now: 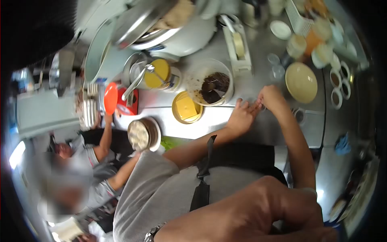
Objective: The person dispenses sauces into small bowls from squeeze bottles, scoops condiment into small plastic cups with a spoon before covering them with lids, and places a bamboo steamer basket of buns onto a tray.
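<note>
My left hand (241, 116) is over the front of the steel counter, its fingers stretched out and slightly apart. Beside its fingertips, my right hand (272, 98) has its fingers pinched together; whatever they hold is too small to make out. Just beyond my left hand stands a clear tub (193, 82) with dark brown paste (215, 85) inside. A yellow lid or shallow dish (174, 109) holding a yellow square piece (186, 108) lies left of the tub. Behind my hands is a white tape dispenser (246, 64).
Another person's large hand (258, 209) is close to the camera. Co-workers (96, 155) stand at left near a red scale (128, 105) and a round container (155, 135). A large pot (193, 38), a cream bowl (301, 82) and several small cups (336, 98) stand around the counter.
</note>
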A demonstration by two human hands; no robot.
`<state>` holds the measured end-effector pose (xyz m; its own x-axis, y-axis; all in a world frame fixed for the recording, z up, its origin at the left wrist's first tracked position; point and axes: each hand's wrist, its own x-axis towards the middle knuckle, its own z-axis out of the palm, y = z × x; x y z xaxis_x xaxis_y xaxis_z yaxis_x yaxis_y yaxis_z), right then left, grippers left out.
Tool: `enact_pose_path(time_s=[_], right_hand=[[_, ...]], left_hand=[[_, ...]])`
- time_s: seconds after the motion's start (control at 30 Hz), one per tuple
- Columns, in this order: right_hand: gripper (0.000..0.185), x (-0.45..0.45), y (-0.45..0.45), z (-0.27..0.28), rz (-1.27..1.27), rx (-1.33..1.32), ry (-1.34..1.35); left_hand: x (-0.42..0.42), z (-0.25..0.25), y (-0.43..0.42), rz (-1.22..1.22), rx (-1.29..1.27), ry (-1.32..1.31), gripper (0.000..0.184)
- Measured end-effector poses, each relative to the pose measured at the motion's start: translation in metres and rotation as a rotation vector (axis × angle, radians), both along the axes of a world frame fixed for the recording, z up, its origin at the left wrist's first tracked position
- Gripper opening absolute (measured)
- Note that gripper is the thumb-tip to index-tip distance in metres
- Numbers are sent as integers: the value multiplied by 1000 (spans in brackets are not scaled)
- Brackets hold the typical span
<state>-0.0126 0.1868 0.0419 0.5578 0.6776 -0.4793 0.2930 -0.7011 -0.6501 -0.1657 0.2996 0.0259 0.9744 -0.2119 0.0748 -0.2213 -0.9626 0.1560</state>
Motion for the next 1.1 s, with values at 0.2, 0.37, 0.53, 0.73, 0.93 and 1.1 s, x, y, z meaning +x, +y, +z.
enact_pose_path(time_s=[0.2,0.37,0.53,0.73,0.93,1.1], right_hand=[[14,25,7,-68,291,-81,-516],[21,2,1,48,274,142,-549],[9,60,1,72,131,380,-557],[17,75,-23,72,12,484,-677],[19,64,-36,85,-98,307,-632],[16,76,-25,88,-209,556,-500]], left_hand=[[-11,116,-18,-103,-525,12,27],[-95,317,24,-1033,-827,-206,35],[-176,356,72,-955,-1197,-403,25],[-125,253,62,-564,-1763,-242,15],[-87,192,13,-42,-1585,157,18],[-123,161,55,620,-1592,-154,42]])
